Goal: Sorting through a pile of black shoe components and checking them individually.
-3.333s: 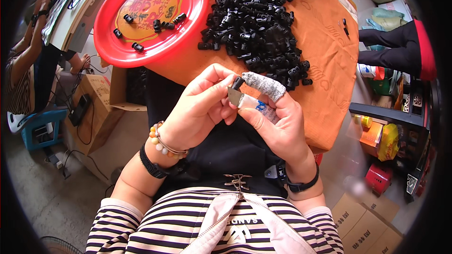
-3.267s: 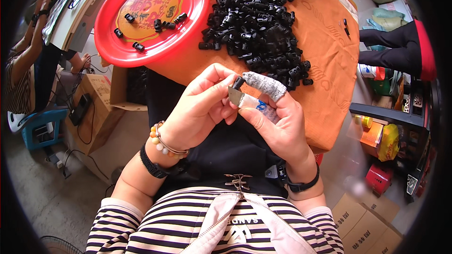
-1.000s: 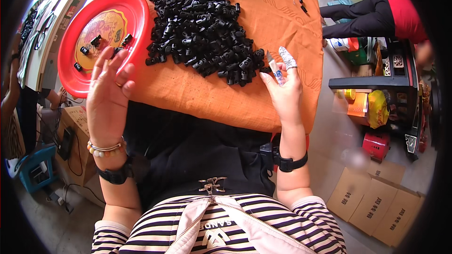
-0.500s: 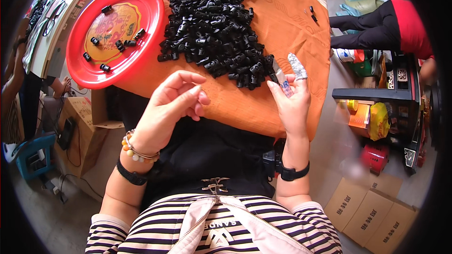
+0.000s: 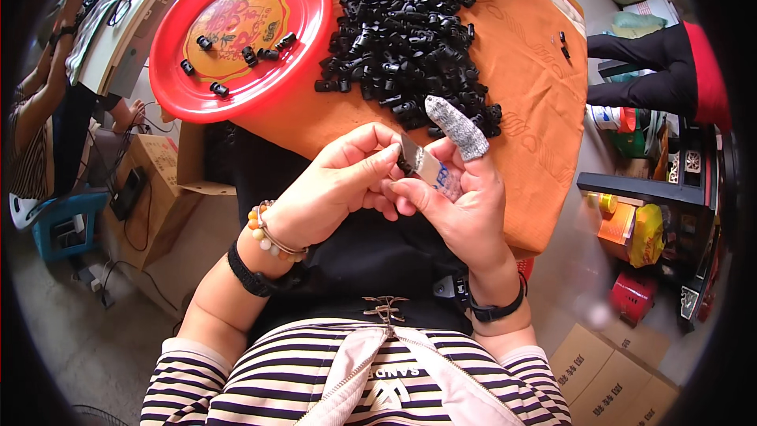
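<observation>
My left hand and my right hand meet in front of the table's near edge. In the right one is a small blade with a wrapped, pale handle, its flat metal end pointing at the left fingertips. A grey knitted finger cover sits on the right forefinger, which sticks out. Thumb and fingers of my left hand pinch a small black plastic part, mostly hidden by the blade and fingertips. Beyond the hands lies a big heap of similar black plastic parts.
A round red tray with several black parts stands left of the heap, on the orange tablecloth. Cardboard boxes and a dark shelf are at the right. Another person bends over there; a blue stool stands left.
My two hands have come together; they were apart before. The blade now touches or nearly touches the black part in my left fingers. The table has shifted rightward in view.
</observation>
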